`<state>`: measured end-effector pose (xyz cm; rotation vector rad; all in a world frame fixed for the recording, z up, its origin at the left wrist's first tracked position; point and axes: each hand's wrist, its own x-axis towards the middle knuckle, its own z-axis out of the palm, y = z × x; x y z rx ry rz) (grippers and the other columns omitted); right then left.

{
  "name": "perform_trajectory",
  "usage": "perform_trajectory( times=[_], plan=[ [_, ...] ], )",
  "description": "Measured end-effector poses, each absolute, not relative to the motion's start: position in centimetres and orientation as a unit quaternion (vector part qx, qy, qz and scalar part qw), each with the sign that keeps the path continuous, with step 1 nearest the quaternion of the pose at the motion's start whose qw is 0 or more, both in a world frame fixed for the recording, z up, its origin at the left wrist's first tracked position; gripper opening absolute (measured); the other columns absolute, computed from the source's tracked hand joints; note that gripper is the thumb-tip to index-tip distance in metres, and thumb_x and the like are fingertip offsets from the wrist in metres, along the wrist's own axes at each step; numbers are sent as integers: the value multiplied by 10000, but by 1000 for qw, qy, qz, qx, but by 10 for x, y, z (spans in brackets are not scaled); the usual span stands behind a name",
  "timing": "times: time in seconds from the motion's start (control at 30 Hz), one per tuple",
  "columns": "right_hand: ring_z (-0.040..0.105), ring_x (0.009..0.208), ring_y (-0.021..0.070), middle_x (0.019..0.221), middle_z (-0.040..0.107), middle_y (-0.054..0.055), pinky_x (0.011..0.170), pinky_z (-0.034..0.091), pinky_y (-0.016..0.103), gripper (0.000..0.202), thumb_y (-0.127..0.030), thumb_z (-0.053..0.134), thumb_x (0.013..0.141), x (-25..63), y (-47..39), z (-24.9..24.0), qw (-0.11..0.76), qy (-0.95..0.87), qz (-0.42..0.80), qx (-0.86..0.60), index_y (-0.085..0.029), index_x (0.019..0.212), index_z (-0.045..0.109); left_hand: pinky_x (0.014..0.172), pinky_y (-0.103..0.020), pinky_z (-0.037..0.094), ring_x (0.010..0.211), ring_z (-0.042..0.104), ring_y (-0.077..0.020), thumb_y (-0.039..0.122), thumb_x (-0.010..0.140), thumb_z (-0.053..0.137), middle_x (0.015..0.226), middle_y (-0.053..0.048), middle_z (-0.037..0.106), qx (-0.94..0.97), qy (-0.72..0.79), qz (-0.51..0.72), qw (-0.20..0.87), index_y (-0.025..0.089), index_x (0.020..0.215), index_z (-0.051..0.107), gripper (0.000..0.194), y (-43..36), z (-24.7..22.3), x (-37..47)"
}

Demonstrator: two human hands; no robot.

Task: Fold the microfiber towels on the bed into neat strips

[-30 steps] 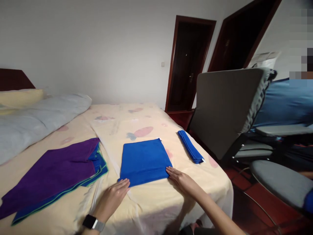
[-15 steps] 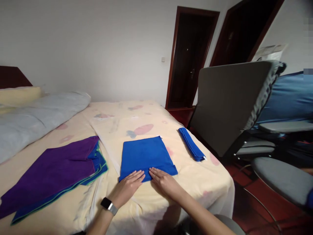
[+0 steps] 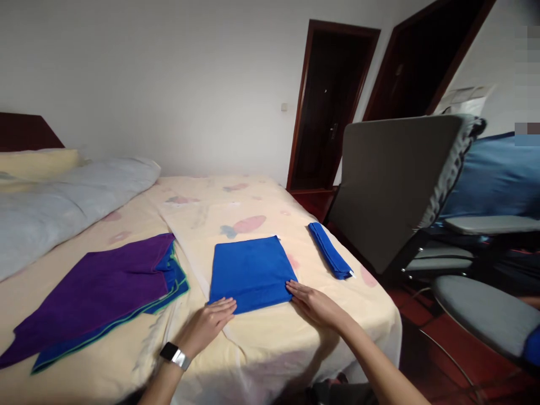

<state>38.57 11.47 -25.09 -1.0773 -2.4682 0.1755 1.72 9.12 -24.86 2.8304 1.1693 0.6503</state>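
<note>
A blue cloth (image 3: 253,270) lies flat on the bed, with a narrow folded strip along its near edge. My left hand (image 3: 211,320), below a wristwatch, rests on its near left corner with fingers stretched out. On the near right corner lies my right hand (image 3: 314,304), its fingers flat and holding nothing. To the right is a narrow folded blue cloth (image 3: 329,250) with a small white tag. Purple cloth (image 3: 101,281) is spread at the left, over blue cloth with green edging (image 3: 177,284).
The bed (image 3: 253,343) has a patterned cream sheet. A grey bolster (image 3: 84,194) lies at the back left. Beyond the right edge stand a tilted grey panel (image 3: 379,185) and a grey round seat (image 3: 481,309). Part of a person shows at the far right.
My hands have moved apart along the near edge of the blue cloth, the left one to the left corner and the right one to the right corner.
</note>
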Motion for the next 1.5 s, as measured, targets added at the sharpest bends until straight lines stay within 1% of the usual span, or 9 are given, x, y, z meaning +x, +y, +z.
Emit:
perform_trajectory(
  times=[0.17, 0.33, 0.5, 0.63, 0.87, 1.07, 1.17, 1.3, 1.5],
  plan=[
    [480, 1310, 250, 1364, 557, 132, 1095, 439, 421, 405, -200, 485, 978, 329, 112, -248, 255, -901, -21, -351, -127, 1374, 533, 1053, -362, 512, 1185, 625, -169, 276, 996, 474, 1265, -11, 681, 901, 343, 262, -43, 256, 1275, 616, 314, 101, -241, 33],
    [512, 1284, 228, 1347, 570, 152, 1098, 434, 369, 386, -211, 524, 971, 276, 113, -273, 253, -913, -54, -315, -92, 1337, 558, 1065, -374, 499, 1247, 576, -174, 287, 986, 491, 1322, -30, 642, 920, 316, 228, -40, 248, 1303, 590, 333, 114, -247, 54],
    [482, 1310, 221, 1400, 522, 147, 1113, 417, 367, 426, -154, 501, 969, 299, 116, -275, 225, -922, -25, -313, -84, 1390, 497, 1078, -353, 485, 1282, 540, -163, 280, 1000, 464, 1389, -16, 583, 927, 323, 189, -29, 263, 1384, 502, 386, 111, -254, 40],
    [456, 1330, 219, 1434, 491, 113, 1107, 428, 371, 431, -159, 471, 984, 349, 116, -266, 213, -913, 36, -345, -140, 1415, 481, 1099, -368, 460, 1298, 520, -161, 245, 999, 467, 1428, -28, 541, 932, 314, 177, -20, 285, 1433, 428, 437, 106, -256, 21],
    [443, 1334, 217, 1460, 458, 56, 1112, 427, 363, 434, -154, 430, 1000, 401, 114, -263, 206, -896, 96, -382, -225, 1426, 474, 1055, -309, 507, 1213, 600, -153, 204, 990, 474, 1362, 0, 608, 925, 323, 200, -24, 273, 1353, 541, 375, 99, -259, -2],
    [444, 1334, 259, 1414, 507, 104, 1105, 428, 432, 443, -150, 502, 962, 375, 112, -242, 208, -911, 35, -356, -164, 1405, 501, 1006, -322, 551, 1082, 686, -171, 238, 990, 485, 1162, -5, 735, 914, 328, 224, -83, 236, 1157, 691, 265, 86, -239, -3],
    [467, 1321, 240, 1407, 516, 106, 1116, 409, 422, 453, -187, 538, 957, 335, 113, -242, 231, -916, 4, -327, -167, 1407, 496, 1062, -353, 510, 1172, 634, -183, 233, 987, 493, 1243, -32, 695, 915, 320, 227, -94, 213, 1241, 636, 292, 88, -230, 20],
    [515, 1281, 223, 1363, 560, 129, 1090, 438, 357, 425, -240, 577, 953, 285, 116, -259, 237, -929, 0, -285, -132, 1362, 543, 1082, -369, 488, 1269, 556, -195, 324, 979, 508, 1353, -66, 619, 926, 303, 206, -90, 197, 1326, 558, 373, 103, -239, 49],
    [496, 1297, 201, 1381, 550, 83, 1106, 422, 351, 396, -190, 467, 999, 298, 118, -264, 233, -931, 63, -273, -189, 1392, 521, 1096, -334, 470, 1266, 557, -168, 219, 1007, 432, 1344, -41, 627, 938, 285, 182, -81, 201, 1358, 526, 364, 110, -262, 42]
  ],
)
